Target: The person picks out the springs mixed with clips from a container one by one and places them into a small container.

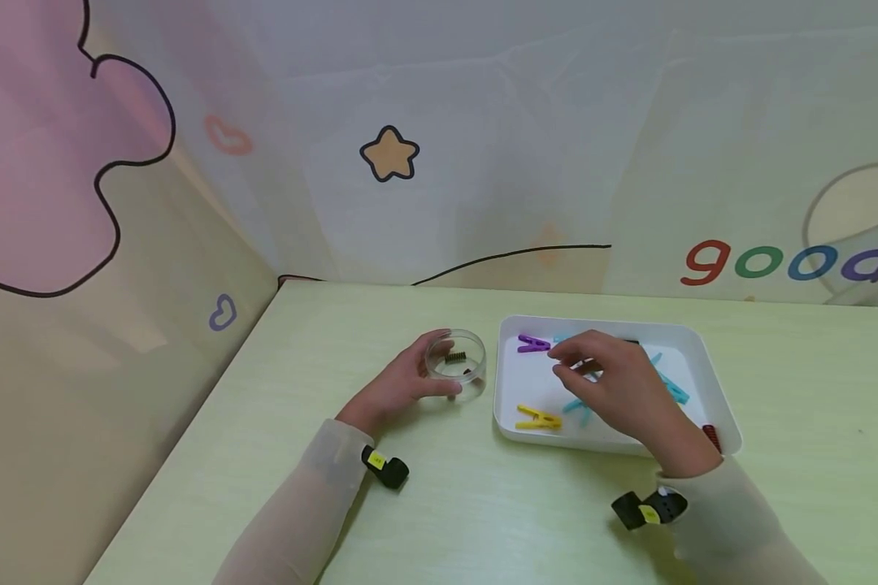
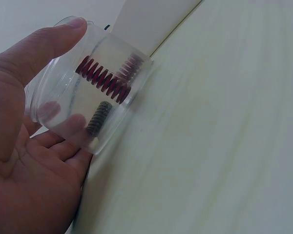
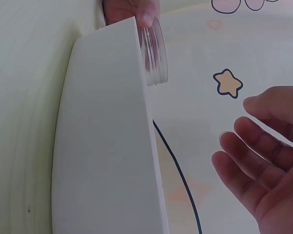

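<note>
My left hand (image 1: pixel 402 382) grips a clear round plastic jar (image 1: pixel 481 361) between thumb and fingers, left of a white tray (image 1: pixel 515 382). Inside the jar, the left wrist view shows a dark red coil spring (image 2: pixel 103 80) and a smaller dark spring (image 2: pixel 99 118). A second red coil shape behind could be another spring or a reflection. Over the tray hovers my right hand (image 1: pixel 625 386), fingers loosely bent, nothing between them. Below and around it lie a purple clothespin (image 1: pixel 532 344), yellow clothespins (image 1: pixel 537 418) and light blue clothespins (image 1: pixel 673 388), partly hidden by the hand.
A dark red spring (image 1: pixel 711 437) lies in the tray's near right corner. At the tray's back, a dark object (image 1: pixel 632 342) is mostly covered by my right hand. The pale green table (image 1: pixel 439 504) meets a printed curtain (image 1: pixel 497 162) behind and at the left.
</note>
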The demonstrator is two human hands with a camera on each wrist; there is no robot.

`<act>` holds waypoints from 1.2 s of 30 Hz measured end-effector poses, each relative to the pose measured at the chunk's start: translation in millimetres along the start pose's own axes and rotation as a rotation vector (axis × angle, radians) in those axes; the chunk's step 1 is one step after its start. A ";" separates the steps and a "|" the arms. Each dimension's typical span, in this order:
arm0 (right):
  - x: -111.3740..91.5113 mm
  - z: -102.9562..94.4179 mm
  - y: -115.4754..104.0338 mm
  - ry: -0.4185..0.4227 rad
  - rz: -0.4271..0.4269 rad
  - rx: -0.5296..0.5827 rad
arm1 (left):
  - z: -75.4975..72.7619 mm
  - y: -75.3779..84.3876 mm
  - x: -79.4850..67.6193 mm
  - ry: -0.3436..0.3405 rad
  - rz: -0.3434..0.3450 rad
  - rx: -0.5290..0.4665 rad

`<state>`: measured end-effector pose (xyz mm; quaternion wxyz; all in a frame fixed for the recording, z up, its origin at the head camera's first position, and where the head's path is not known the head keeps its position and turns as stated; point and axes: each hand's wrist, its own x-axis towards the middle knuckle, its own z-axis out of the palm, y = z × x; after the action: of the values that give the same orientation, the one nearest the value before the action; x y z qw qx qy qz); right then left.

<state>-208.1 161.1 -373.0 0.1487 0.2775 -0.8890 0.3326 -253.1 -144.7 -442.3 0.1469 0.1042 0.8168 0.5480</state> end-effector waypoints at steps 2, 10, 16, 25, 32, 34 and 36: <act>-0.5 -0.6 0.2 -0.005 0.003 -0.002 | 0.4 0.4 -0.3 0.001 -0.001 0.005; -1.4 -4.8 2.6 -0.060 0.025 0.010 | -0.2 1.8 -0.7 0.002 0.002 0.014; -2.1 -7.7 6.4 -0.141 0.066 0.027 | -0.4 4.7 -0.9 -0.003 0.004 0.022; -3.6 -12.1 9.0 -0.191 0.112 0.028 | 0.3 2.4 -0.3 0.001 0.002 0.024; -4.2 -15.8 9.9 -0.238 0.118 -0.002 | 0.8 4.8 -1.7 0.004 -0.001 0.018; -4.1 -16.8 9.8 -0.254 0.126 -0.006 | 0.9 5.0 -2.1 0.005 0.000 0.015; -4.3 -17.8 9.7 -0.270 0.141 -0.004 | 1.1 5.1 -2.1 0.006 -0.002 0.012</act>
<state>-209.1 180.9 -366.8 0.0046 0.2563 -0.9188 0.3000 -250.7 -142.5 -437.7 0.1444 0.1026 0.8206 0.5434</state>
